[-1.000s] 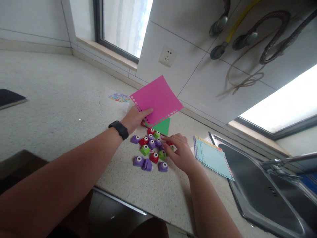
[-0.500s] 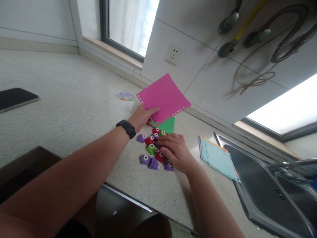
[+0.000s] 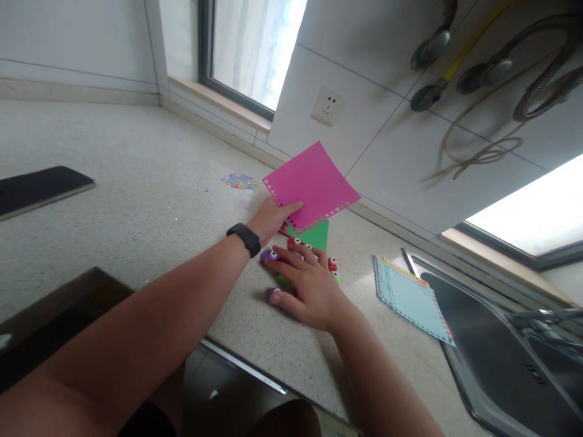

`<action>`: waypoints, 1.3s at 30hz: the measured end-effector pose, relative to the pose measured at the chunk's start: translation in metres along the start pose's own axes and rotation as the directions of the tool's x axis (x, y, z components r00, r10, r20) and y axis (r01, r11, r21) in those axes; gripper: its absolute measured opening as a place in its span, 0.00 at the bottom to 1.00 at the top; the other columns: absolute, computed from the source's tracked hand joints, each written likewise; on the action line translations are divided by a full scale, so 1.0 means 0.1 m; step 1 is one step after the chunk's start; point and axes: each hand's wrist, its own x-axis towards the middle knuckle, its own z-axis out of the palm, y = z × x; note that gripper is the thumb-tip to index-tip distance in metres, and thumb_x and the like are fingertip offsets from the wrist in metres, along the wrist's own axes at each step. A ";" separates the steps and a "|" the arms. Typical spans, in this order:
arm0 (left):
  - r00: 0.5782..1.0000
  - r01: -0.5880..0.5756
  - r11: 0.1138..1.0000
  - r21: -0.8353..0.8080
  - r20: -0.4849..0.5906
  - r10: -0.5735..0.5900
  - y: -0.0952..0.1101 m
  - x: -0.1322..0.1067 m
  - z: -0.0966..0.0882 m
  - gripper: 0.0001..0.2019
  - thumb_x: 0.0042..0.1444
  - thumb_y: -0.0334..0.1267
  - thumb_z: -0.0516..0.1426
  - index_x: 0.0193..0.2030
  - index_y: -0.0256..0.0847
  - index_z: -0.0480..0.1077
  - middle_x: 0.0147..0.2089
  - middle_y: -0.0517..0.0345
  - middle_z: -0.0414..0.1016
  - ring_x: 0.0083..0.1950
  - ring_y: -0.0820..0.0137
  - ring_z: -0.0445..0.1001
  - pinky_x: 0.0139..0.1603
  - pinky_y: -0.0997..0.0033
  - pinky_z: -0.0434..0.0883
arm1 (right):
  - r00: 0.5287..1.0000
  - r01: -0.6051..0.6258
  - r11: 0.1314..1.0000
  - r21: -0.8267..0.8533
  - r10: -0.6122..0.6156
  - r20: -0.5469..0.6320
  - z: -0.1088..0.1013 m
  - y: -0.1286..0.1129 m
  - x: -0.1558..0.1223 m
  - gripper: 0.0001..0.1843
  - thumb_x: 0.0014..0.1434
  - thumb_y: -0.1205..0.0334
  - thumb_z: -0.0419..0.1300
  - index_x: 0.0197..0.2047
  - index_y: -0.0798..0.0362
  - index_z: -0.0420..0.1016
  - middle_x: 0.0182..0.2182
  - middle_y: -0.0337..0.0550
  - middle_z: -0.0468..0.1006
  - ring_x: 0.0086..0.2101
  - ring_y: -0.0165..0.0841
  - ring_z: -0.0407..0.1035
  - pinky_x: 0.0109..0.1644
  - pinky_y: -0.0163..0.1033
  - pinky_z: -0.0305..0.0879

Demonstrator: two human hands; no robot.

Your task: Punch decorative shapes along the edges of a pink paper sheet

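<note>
Between thumb and fingers, my left hand (image 3: 272, 218) grips a pink sheet of paper (image 3: 316, 182) held up over the counter. Small punched shapes run along two of the sheet's edges. Below it lies green paper (image 3: 320, 235), partly covered. My right hand (image 3: 314, 288) rests palm down with fingers spread over a cluster of small craft punches; several are hidden under it. Around its fingers show a purple punch (image 3: 268, 256) at the left and a red punch (image 3: 332, 264) at the right. The thumb touches another purple punch (image 3: 274, 295).
Punched sheets, pale blue on top (image 3: 416, 303), lie at the right, overlapping the rim of a steel sink (image 3: 492, 346). Tiny paper cutouts (image 3: 240, 181) are piled behind my left hand. A dark flat object (image 3: 45, 188) lies far left. A wall socket (image 3: 327, 106) is behind.
My right hand has moved left across the punches and spread its fingers over them, covering most. The pink sheet stays in my left hand. The camera view has shifted slightly.
</note>
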 end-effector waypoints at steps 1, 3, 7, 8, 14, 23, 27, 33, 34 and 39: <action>1.000 0.001 1.000 0.000 0.002 -0.001 0.00 0.00 0.00 0.19 0.52 0.45 0.68 0.48 0.40 0.77 0.35 0.58 0.80 0.25 0.74 0.71 0.20 0.76 0.62 | 1.000 -0.006 1.000 -0.006 0.006 -0.002 0.00 0.00 0.01 0.33 0.66 0.33 0.53 0.66 0.39 0.70 0.63 0.45 0.72 0.62 0.55 0.58 0.62 0.61 0.49; 1.000 0.000 1.000 0.000 0.008 0.000 -0.01 0.01 0.00 0.18 0.52 0.45 0.68 0.48 0.40 0.76 0.36 0.58 0.80 0.26 0.74 0.71 0.20 0.77 0.62 | 0.999 -0.028 1.000 -0.011 0.028 -0.018 -0.02 0.01 0.00 0.31 0.65 0.33 0.54 0.62 0.41 0.74 0.55 0.48 0.77 0.58 0.53 0.61 0.61 0.60 0.51; 1.000 0.005 1.000 -0.005 0.016 -0.005 -0.01 0.01 0.00 0.19 0.52 0.45 0.68 0.48 0.39 0.76 0.35 0.59 0.79 0.24 0.75 0.70 0.19 0.78 0.62 | 0.999 -0.041 0.999 0.020 0.042 -0.030 -0.04 0.03 -0.03 0.27 0.66 0.36 0.55 0.57 0.42 0.77 0.49 0.48 0.78 0.54 0.50 0.63 0.60 0.56 0.53; 1.000 0.006 1.000 -0.007 0.016 -0.006 -0.01 0.01 0.00 0.19 0.52 0.45 0.68 0.48 0.39 0.76 0.34 0.59 0.79 0.24 0.75 0.70 0.19 0.78 0.63 | 0.998 -0.047 0.998 0.034 0.048 -0.038 -0.04 0.03 -0.04 0.24 0.68 0.38 0.54 0.58 0.42 0.76 0.50 0.47 0.77 0.53 0.49 0.63 0.59 0.56 0.54; 1.000 0.009 1.000 -0.010 -0.013 -0.010 -0.01 0.01 -0.01 0.20 0.51 0.47 0.69 0.47 0.38 0.77 0.31 0.57 0.80 0.27 0.70 0.74 0.21 0.75 0.67 | 0.998 -0.048 0.999 0.011 0.049 -0.030 0.00 0.04 0.08 0.22 0.71 0.65 0.51 0.65 0.42 0.70 0.60 0.44 0.73 0.58 0.45 0.61 0.61 0.52 0.54; 0.999 0.011 1.000 -0.003 -0.033 -0.011 -0.05 0.06 -0.04 0.20 0.51 0.48 0.68 0.46 0.38 0.76 0.32 0.58 0.79 0.26 0.72 0.72 0.21 0.76 0.64 | 0.987 0.066 0.958 -0.280 -0.021 0.161 -0.11 0.13 0.44 0.14 0.63 0.61 0.64 0.53 0.47 0.80 0.44 0.50 0.81 0.50 0.51 0.66 0.51 0.54 0.57; 1.000 0.005 1.000 0.001 -0.007 -0.005 -0.03 0.06 -0.02 0.18 0.53 0.48 0.68 0.46 0.39 0.75 0.32 0.59 0.77 0.25 0.73 0.70 0.21 0.77 0.65 | 0.991 0.065 0.951 -0.303 -0.025 0.134 -0.11 0.12 0.50 0.11 0.66 0.64 0.61 0.50 0.50 0.80 0.43 0.51 0.81 0.49 0.48 0.70 0.52 0.52 0.61; 0.999 0.035 0.999 0.021 0.027 -0.036 -0.03 0.06 0.01 0.17 0.53 0.49 0.68 0.39 0.38 0.74 0.23 0.65 0.69 0.19 0.76 0.62 0.17 0.78 0.60 | 0.991 -0.117 0.990 0.080 0.122 -0.062 -0.37 0.07 0.10 0.14 0.69 0.56 0.60 0.53 0.54 0.75 0.50 0.53 0.78 0.45 0.40 0.74 0.48 0.44 0.70; 0.999 0.041 0.999 0.023 0.033 -0.042 -0.02 0.05 0.02 0.17 0.52 0.49 0.68 0.39 0.38 0.74 0.22 0.66 0.69 0.19 0.76 0.62 0.17 0.78 0.60 | 0.985 -0.122 0.976 0.181 0.142 -0.102 -0.40 0.10 -0.01 0.15 0.70 0.54 0.59 0.54 0.52 0.75 0.48 0.51 0.80 0.44 0.39 0.75 0.49 0.44 0.70; 0.993 0.049 0.998 0.049 0.108 -0.054 0.04 -0.04 0.11 0.20 0.52 0.47 0.69 0.47 0.38 0.76 0.32 0.59 0.80 0.25 0.73 0.71 0.24 0.75 0.68 | 0.803 -0.208 0.641 0.739 0.543 -0.246 -0.31 0.51 -0.50 0.16 0.61 0.50 0.68 0.47 0.51 0.78 0.34 0.44 0.82 0.30 0.34 0.74 0.33 0.40 0.69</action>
